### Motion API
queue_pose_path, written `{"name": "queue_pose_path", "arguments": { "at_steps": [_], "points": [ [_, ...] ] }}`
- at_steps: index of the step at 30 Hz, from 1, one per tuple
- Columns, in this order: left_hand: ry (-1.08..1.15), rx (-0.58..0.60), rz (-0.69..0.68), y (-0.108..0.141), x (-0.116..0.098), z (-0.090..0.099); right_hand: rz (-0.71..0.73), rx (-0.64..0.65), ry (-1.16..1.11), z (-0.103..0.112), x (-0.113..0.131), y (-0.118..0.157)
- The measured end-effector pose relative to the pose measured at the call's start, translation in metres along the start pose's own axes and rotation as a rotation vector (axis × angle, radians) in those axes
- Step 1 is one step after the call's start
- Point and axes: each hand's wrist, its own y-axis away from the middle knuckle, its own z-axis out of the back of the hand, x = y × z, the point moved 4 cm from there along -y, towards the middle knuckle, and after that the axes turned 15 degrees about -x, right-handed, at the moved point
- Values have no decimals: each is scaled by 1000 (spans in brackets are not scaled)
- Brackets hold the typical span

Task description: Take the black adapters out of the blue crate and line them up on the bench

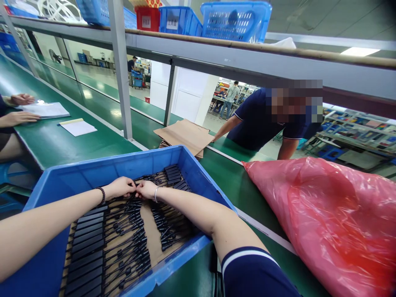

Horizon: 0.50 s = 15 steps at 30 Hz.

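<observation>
My left hand (122, 188), with a dark bead bracelet on the wrist, is closed in a pinch over the crate. Fingertip to fingertip with it, my right hand (147, 189) is also closed, a light bangle on its wrist. A thin black cable (135, 188) shows between the two sets of fingers; most of it is hidden. Below them, inside a large blue crate (46, 187), lie rows of flat black adapters (85, 251) with their cables (128, 243) side by side. Brown cardboard (150, 231) lines the layer under them.
Flattened cardboard sheets (185, 134) lie beyond the crate on a green conveyor (216, 175). A big pink plastic bag (328, 214) fills the right. Across the line a person in a dark shirt (250, 119) leans over. Another person's hands rest by papers (46, 110) at left. Overhead runs a shelf (192, 46).
</observation>
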Motion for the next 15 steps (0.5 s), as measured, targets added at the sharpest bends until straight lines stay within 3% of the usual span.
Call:
{"name": "queue_pose_path", "arguments": {
  "at_steps": [6, 11, 15],
  "points": [
    [81, 30, -8, -1, 1, -2, 38, -83, 166, 8, 3, 0],
    [236, -8, 113, 12, -9, -2, 92, -174, 247, 18, 5, -2],
    [299, 8, 174, 10, -8, -1, 187, -169, 254, 18, 1, -13]
  ]
}}
